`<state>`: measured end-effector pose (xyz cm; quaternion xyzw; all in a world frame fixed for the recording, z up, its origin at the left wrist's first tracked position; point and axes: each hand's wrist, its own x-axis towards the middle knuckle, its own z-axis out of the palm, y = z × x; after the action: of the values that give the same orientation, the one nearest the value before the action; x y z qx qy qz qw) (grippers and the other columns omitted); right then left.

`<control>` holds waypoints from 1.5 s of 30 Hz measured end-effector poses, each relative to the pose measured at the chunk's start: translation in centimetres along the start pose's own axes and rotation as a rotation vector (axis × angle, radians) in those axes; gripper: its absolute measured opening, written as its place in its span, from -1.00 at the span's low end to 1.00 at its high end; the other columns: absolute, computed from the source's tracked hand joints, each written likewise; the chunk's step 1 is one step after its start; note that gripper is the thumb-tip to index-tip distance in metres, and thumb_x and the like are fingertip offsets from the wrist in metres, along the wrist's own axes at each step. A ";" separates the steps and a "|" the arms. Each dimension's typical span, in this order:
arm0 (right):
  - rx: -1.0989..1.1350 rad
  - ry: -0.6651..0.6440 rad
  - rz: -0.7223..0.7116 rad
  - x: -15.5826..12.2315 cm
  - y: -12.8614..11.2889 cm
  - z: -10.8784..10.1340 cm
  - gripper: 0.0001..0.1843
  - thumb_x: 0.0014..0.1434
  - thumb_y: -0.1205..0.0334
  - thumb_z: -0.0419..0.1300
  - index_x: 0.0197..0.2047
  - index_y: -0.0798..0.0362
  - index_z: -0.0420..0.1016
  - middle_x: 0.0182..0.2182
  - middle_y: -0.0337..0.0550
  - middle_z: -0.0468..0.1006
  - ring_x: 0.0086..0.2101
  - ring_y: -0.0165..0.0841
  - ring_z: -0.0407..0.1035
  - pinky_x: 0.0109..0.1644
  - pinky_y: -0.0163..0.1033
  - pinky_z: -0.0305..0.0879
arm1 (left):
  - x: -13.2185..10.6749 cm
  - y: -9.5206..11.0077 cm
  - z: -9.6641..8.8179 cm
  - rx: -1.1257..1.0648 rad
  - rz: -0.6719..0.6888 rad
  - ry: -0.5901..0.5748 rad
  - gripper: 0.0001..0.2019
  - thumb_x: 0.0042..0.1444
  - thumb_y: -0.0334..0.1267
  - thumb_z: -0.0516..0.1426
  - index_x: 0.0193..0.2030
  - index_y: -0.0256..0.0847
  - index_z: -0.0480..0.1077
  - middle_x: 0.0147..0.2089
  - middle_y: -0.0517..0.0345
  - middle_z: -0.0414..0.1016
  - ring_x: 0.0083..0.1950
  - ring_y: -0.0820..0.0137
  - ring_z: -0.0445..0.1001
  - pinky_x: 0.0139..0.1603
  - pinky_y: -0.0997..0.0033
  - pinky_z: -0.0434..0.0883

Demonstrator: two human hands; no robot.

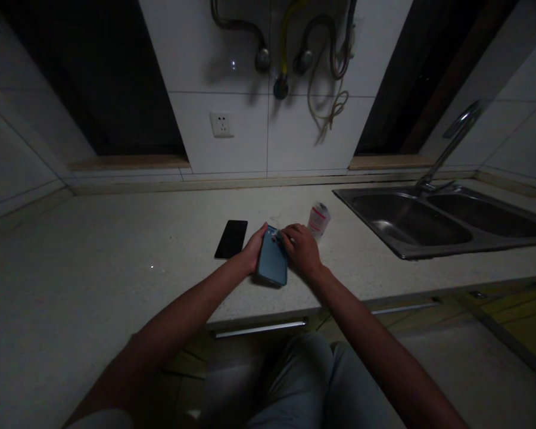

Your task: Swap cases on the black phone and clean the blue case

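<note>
My left hand (pixel 252 249) is closed round the left side of a blue-grey phone (pixel 273 262), which I hold tilted above the counter with its back and camera lenses facing me. At the phone's upper right corner, the curled fingers of my right hand (pixel 302 245) press close to the lenses. Something small and whitish shows at those fingertips, too small to name. A second, black phone or flat dark slab (pixel 231 239) lies on the counter just left of my left hand. Behind my right hand is a clear plastic pack (pixel 318 219) with red markings, partly covered by the hand.
The pale counter (pixel 116 256) runs along a tiled wall with a power socket (pixel 222 125), hoses and valves (pixel 281 86). To the right, a steel double sink (pixel 397 223) with a tap (pixel 451 143) is set in. Drawer handles (pixel 261 328) line the counter's front.
</note>
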<state>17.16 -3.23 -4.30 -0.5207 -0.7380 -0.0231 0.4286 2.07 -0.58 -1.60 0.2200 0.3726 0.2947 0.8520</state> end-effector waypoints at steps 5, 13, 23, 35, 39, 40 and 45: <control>0.042 0.005 0.059 0.0 -0.4 0.3 -0.71 0.33 0.22 0.05 -0.17 0.07 0.61 -0.28 -0.01 0.54 -0.27 -0.25 0.43 -0.14 -0.18 0.35 | 0.1 -1.1 0.7 0.015 -0.024 -0.059 -0.46 0.29 0.16 -0.08 -0.31 -0.27 0.47 -0.49 -0.01 0.54 -0.46 0.24 0.56 -0.29 0.21 0.51; 0.233 0.001 -0.065 0.0 -0.3 0.9 -0.74 0.30 0.18 0.13 -0.11 -0.02 0.65 -0.21 -0.04 0.66 -0.22 -0.23 0.51 -0.10 -0.11 0.39 | 0.1 -1.7 0.7 -0.015 0.010 -0.072 -0.45 0.27 0.18 -0.03 -0.16 -0.31 0.50 -0.37 -0.11 0.60 -0.32 0.16 0.61 -0.21 0.20 0.51; 0.647 -0.196 -0.204 -0.5 -1.7 -0.2 -0.80 0.22 0.12 0.24 -0.28 -0.03 0.69 -0.36 -0.13 0.69 -0.34 -0.29 0.56 -0.11 -0.14 0.42 | 0.8 -0.4 0.1 -0.156 0.116 -0.015 -0.33 0.25 0.28 -0.14 -0.20 -0.34 0.47 -0.40 -0.12 0.57 -0.33 0.14 0.59 -0.22 0.17 0.51; 0.495 -0.160 -0.213 -0.6 -1.2 -1.6 -0.82 0.18 0.19 0.20 -0.37 0.01 0.62 -0.47 -0.15 0.62 -0.44 -0.35 0.45 -0.27 -0.21 0.34 | 0.4 1.7 -1.9 -0.227 0.185 0.063 -0.27 0.25 0.28 -0.23 -0.12 -0.38 0.46 -0.30 -0.22 0.59 -0.36 0.08 0.59 -0.31 0.07 0.50; 0.412 -0.050 -0.065 -0.5 -1.0 -1.5 -0.80 0.16 0.17 0.18 -0.36 0.03 0.61 -0.45 -0.13 0.61 -0.42 -0.31 0.43 -0.25 -0.17 0.31 | 0.3 1.7 -1.5 -0.191 0.160 0.089 -0.33 0.27 0.22 -0.19 -0.10 -0.36 0.47 -0.31 -0.18 0.61 -0.37 0.09 0.59 -0.27 0.06 0.51; 0.427 -0.027 0.008 -0.5 -0.9 -1.3 -0.79 0.16 0.16 0.17 -0.36 0.03 0.61 -0.44 -0.13 0.61 -0.41 -0.31 0.43 -0.25 -0.18 0.31 | 0.2 1.6 -1.4 -0.179 0.156 0.089 -0.35 0.27 0.21 -0.18 -0.11 -0.36 0.47 -0.32 -0.16 0.61 -0.39 0.10 0.59 -0.28 0.07 0.50; 0.626 0.004 0.335 -0.1 -0.1 -0.5 -0.75 0.13 0.05 0.14 -0.38 0.04 0.50 -0.45 -0.21 0.55 -0.41 -0.32 0.40 -0.30 -0.23 0.31 | -0.2 1.3 -0.9 -0.098 0.196 0.022 -0.45 0.27 0.09 -0.14 -0.26 -0.33 0.48 -0.48 -0.07 0.56 -0.52 0.19 0.53 -0.45 0.22 0.47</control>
<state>17.42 -3.55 -4.02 -0.4780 -0.6129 0.2739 0.5665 0.83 0.37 -1.21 0.2099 0.3440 0.3968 0.8247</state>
